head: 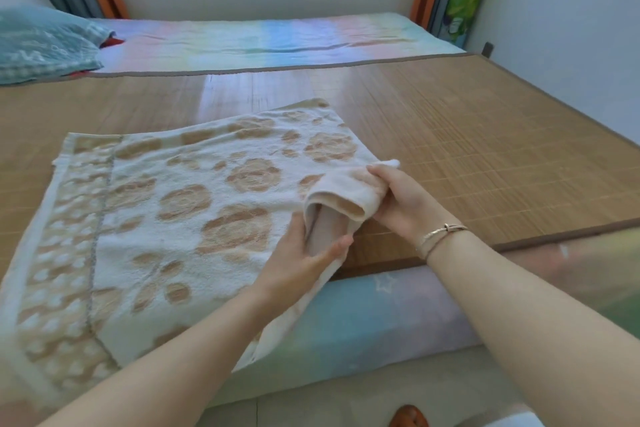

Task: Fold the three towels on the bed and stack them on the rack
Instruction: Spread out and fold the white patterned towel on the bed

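Observation:
A cream towel (180, 204) with tan rose patterns lies spread on the bamboo mat (485, 149) of the bed, its near edge hanging over the bed's side. My left hand (304, 253) grips the towel's right near edge, thumb on top. My right hand (398, 198) pinches the right far corner, which is lifted and curled over into a loop. No other towel and no rack are in view.
A teal pillow (45, 45) lies at the back left. A pastel striped sheet (277, 42) covers the far half of the bed. The mattress side (381, 315) faces me. A brown shoe (408, 418) shows on the floor below.

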Demonstrator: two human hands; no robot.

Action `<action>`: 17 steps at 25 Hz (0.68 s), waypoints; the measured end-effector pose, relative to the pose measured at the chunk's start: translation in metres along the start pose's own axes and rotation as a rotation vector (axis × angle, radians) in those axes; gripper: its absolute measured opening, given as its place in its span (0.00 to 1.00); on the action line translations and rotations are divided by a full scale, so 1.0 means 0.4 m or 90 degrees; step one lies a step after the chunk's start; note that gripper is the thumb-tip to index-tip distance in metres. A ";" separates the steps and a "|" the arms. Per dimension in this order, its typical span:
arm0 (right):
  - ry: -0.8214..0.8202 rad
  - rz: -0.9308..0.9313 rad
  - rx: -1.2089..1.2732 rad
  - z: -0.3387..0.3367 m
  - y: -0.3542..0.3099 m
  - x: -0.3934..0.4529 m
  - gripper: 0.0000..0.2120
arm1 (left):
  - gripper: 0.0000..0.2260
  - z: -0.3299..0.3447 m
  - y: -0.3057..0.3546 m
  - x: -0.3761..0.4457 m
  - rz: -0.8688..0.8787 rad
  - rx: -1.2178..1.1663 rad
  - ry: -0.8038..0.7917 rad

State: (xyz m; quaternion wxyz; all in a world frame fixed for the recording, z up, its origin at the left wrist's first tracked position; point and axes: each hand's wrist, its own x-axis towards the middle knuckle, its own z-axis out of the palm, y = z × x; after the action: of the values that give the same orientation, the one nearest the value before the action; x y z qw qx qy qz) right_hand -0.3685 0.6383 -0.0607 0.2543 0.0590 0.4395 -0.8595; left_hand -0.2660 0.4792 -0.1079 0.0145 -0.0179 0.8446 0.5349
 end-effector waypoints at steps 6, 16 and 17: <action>0.011 -0.025 0.156 0.150 0.030 0.125 0.16 | 0.33 -0.138 -0.092 -0.035 -0.082 0.168 0.147; 0.259 -0.108 -0.115 0.118 0.011 0.137 0.08 | 0.07 -0.309 -0.063 -0.078 -0.070 0.047 -0.002; 0.296 -0.123 -0.186 0.097 -0.001 0.122 0.11 | 0.08 -0.297 -0.051 -0.092 -0.063 0.038 -0.080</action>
State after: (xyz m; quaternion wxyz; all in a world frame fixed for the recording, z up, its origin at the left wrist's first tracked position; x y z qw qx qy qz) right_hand -0.4062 0.5892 -0.0527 0.0698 0.1748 0.6087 -0.7707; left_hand -0.2291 0.3637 -0.0741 0.0944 -0.0253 0.8556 0.5084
